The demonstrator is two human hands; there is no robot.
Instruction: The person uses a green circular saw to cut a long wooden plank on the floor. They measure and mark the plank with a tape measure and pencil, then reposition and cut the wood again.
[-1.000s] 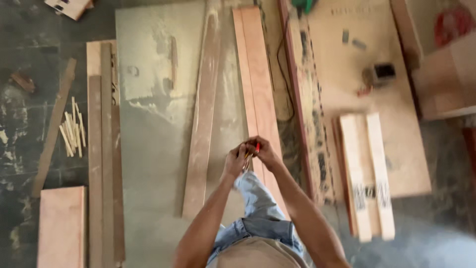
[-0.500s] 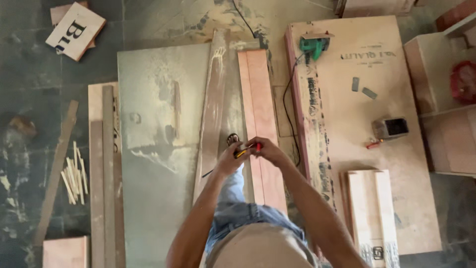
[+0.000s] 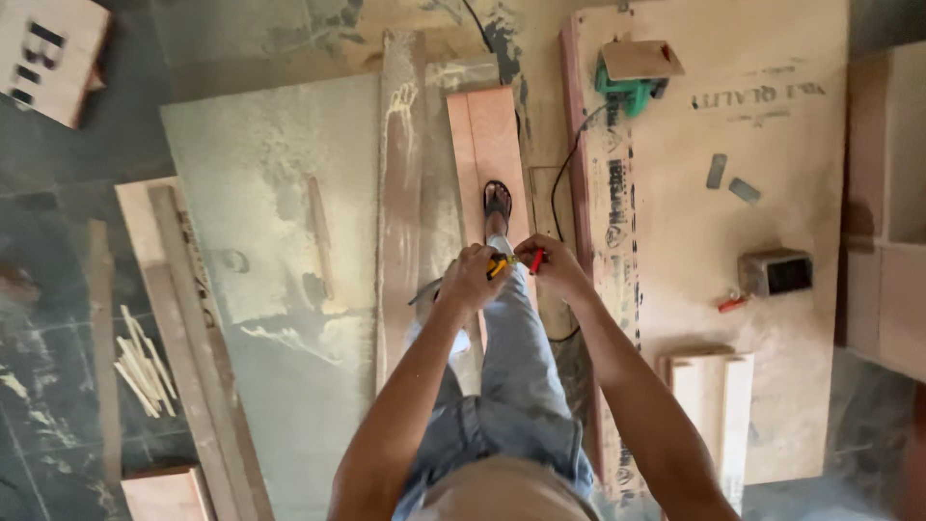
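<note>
The left hand [image 3: 470,278] and right hand [image 3: 552,267] meet above the reddish plank [image 3: 492,159], fingers pinched on a small yellow-and-red tool [image 3: 511,262] lying crosswise between them, equally near both.

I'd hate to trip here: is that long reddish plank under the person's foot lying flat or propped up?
Lying flat. The reddish plank rests full length on the dusty floor, with the sandalled foot on top of it.
</note>
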